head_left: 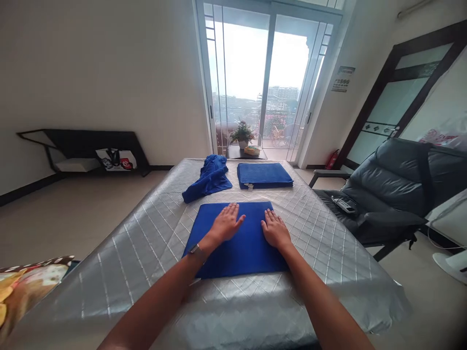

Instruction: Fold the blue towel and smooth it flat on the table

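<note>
A blue towel point(244, 253) lies spread flat on the silver quilted table cover point(156, 238) in front of me. My left hand point(226, 222) rests on its upper middle, palm down, fingers stretched out and thumb apart. On the towel's right edge lies my right hand point(275, 229), also flat, its fingers extended. Beyond the towel, to the right, is a neat stack of folded blue towels point(265, 173) with a small white label at its front edge. Left of that stack sits a crumpled blue towel point(209, 179) in a loose heap.
A dark padded chair point(390, 180) holding a power strip point(343, 205) stands right of the table. Behind the far edge, a small table point(236, 154) carries a potted plant point(242, 133). At left, a bag point(116, 160) rests by a black frame. A patterned blanket point(34, 287) shows lower left.
</note>
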Demonstrator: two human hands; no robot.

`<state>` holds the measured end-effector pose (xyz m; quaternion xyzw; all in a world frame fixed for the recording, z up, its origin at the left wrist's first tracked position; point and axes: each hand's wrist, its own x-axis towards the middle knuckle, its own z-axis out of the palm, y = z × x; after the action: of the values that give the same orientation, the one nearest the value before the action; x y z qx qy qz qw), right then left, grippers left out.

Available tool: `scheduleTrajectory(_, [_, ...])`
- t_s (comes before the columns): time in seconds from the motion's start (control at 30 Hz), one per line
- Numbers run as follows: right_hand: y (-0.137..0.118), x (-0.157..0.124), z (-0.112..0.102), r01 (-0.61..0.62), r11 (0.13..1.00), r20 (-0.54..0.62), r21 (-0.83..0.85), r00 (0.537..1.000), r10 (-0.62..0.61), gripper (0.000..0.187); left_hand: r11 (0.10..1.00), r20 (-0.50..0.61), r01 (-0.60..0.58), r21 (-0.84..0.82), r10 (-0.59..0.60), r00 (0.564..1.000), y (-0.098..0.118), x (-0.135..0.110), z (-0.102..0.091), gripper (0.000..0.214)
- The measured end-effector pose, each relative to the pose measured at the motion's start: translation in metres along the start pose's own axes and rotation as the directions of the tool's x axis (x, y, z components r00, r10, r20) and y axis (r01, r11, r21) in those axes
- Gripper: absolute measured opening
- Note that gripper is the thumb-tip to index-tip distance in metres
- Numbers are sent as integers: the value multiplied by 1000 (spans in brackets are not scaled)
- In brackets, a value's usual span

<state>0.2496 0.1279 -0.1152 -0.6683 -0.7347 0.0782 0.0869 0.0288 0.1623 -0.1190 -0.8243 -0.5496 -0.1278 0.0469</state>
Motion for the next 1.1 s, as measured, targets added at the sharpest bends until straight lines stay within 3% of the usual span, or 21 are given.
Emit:
scheduleTrajectory(0.1, [3,0,3,20,1000,-5,-15,1000,-20,62,977,42,-195,-83,199,979,59,10,9,74])
scheduleTrajectory(0.17, [5,0,4,35,999,-5,-32,999,-35,61,970,81,-208,-128,219,972,85,20,14,76])
scheduleTrajectory(0.23, [5,1,4,32,999,-6,-39,999,-32,60,977,122,-146,-153,165,979,93,29,17,76])
scheduleTrajectory(0.33, [4,1,2,8,999,1,-33,1000,-8,61,988,155,-12,-151,36,987,74,30,18,77])
scheduleTrajectory(0.57, [1,0,-1,-3,1000,1,-14,1000,3,62,962,165,271,-28,-263,951,-37,-8,2,80])
scheduleTrajectory(0.67, [1,0,0,-4,1000,-2,-6,1000,4,63,939,145,343,30,-344,928,-66,-21,-2,80])
scheduleTrajectory(0.87, [0,-1,-3,-5,1000,7,-21,1000,5,63,919,133,391,59,-395,909,-71,-22,1,82])
scheduleTrajectory(1.1, [1,0,-1,-14,999,28,-39,999,15,62,940,167,340,44,-342,925,-83,-21,6,78])
